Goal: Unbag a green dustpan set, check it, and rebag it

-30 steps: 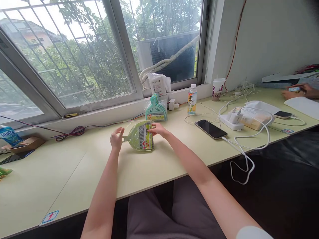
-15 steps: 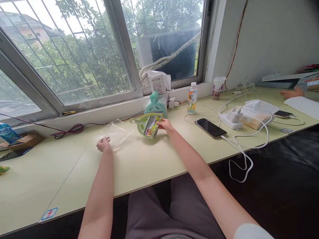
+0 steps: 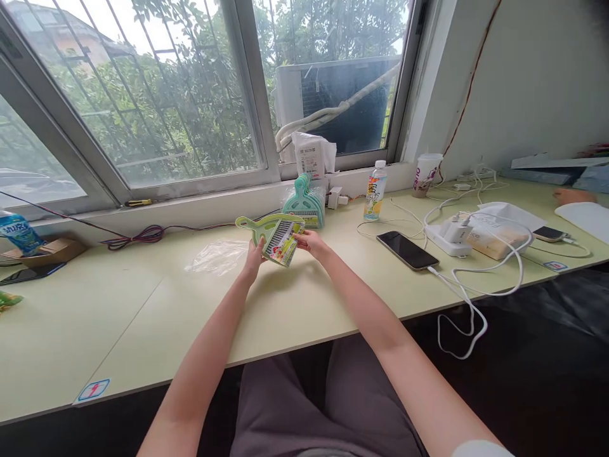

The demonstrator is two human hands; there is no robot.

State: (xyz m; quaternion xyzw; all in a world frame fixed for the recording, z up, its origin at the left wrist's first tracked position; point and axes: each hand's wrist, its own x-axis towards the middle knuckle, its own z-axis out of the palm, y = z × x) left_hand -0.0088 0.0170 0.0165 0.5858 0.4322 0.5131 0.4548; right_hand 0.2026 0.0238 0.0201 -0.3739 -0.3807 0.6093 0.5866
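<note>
A small light-green dustpan with a brush and a printed label (image 3: 276,236) is held above the pale green table (image 3: 143,317) by both hands. My left hand (image 3: 252,259) grips its lower left edge. My right hand (image 3: 309,242) pinches its right side by the label. An empty clear plastic bag (image 3: 216,256) lies on the table just left of my hands. Behind the held one, a stack of teal dustpans (image 3: 304,204) stands against the window sill.
A white packet (image 3: 311,157) sits on the sill. A drink bottle (image 3: 374,190), a cup (image 3: 425,172), a black phone (image 3: 407,249) and a white charger with cables (image 3: 457,233) lie to the right. Another person's hand (image 3: 571,195) rests at the far right. Red wires (image 3: 137,237) run along the sill.
My left hand pulled the clear bag off the dustpan, dropped it on the table at the left, then came back to grip the dustpan. The dustpan rose off the table.
</note>
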